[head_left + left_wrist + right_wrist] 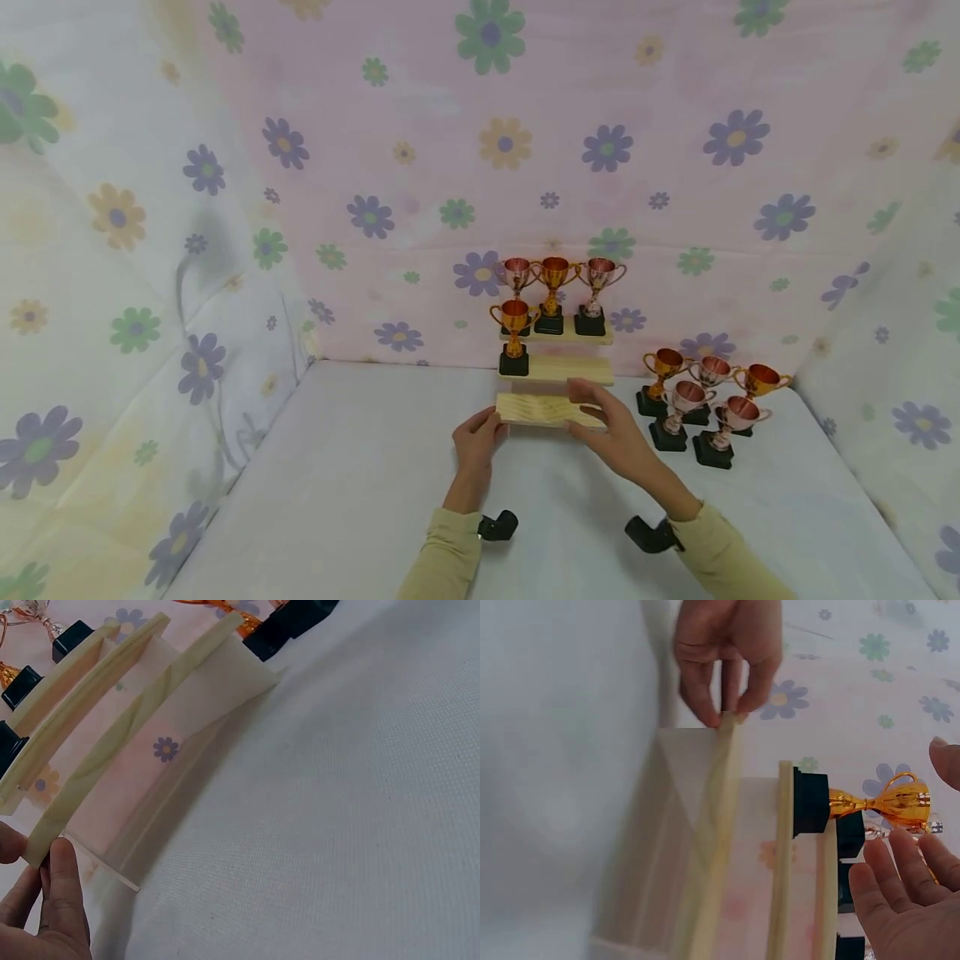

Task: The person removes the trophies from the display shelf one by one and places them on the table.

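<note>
The left hand's fingers pinch the left end of the lowest wooden shelf board, thumb above and fingertips beneath. The right hand, fingers spread and holding nothing, is at the board's right end; contact is unclear. Steadying it well likely calls for a light, level pinch: tugging could rock the gold trophy cup beyond the left fingers, one board up.
</note>
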The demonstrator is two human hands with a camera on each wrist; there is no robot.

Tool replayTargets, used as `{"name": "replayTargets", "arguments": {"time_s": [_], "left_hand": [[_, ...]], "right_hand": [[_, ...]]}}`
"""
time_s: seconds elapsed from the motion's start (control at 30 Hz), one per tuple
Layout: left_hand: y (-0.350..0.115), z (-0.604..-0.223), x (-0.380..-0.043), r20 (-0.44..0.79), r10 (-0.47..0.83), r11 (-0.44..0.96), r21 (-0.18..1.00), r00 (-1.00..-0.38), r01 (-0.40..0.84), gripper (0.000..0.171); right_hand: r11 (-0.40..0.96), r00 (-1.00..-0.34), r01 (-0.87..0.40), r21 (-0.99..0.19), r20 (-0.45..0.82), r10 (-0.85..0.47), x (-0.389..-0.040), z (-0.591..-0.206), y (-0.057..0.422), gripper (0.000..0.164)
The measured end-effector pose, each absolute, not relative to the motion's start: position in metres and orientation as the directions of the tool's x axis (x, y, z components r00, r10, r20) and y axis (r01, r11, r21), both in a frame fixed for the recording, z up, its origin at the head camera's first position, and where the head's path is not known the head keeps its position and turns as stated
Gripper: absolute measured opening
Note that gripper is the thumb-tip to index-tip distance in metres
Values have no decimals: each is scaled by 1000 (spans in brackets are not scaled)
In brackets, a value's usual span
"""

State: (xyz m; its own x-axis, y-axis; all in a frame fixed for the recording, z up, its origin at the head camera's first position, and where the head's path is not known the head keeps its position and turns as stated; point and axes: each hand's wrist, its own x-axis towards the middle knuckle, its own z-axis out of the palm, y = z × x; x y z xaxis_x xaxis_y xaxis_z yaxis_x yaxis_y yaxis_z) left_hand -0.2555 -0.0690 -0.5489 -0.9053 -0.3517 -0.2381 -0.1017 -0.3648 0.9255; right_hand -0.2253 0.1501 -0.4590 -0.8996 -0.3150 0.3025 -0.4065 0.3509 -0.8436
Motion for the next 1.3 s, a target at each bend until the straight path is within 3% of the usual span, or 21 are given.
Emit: {"name": "replayTargets", "arguments": {"time_s": [0.23, 0.53, 0.7, 0.9, 1.1, 1.3], "left_hand": [[-69, -550, -255, -220, -345, -354, 931, -912, -91, 26], [-71, -546, -252, -206, -350, -350, 934, -914, -77, 26], [-70, -544, -251, -216, -343, -341, 935, -914, -93, 26], [-70, -539, -249, -217, -339, -335, 937, -916, -98, 27], [-70, -544, -251, -220, -341, -345, 934, -914, -95, 27], [-70, -544, -251, -216, -338, -341, 935, -916, -95, 27]], "right_hand": [[257, -887, -454, -853, 407, -217, -267, -440, 121, 71], [134, -897, -437, -889, 421, -131, -296, -414, 93, 81], [112, -904, -421, -900, 406, -132, -298, -401, 83, 80], [66, -906, -413, -909, 402, -136, -323, -416, 75, 78], [20, -905, -394, -919, 384, -185, -311, -391, 65, 68], [41, -907, -390, -920, 376, -187, -314, -391, 57, 62]]}}
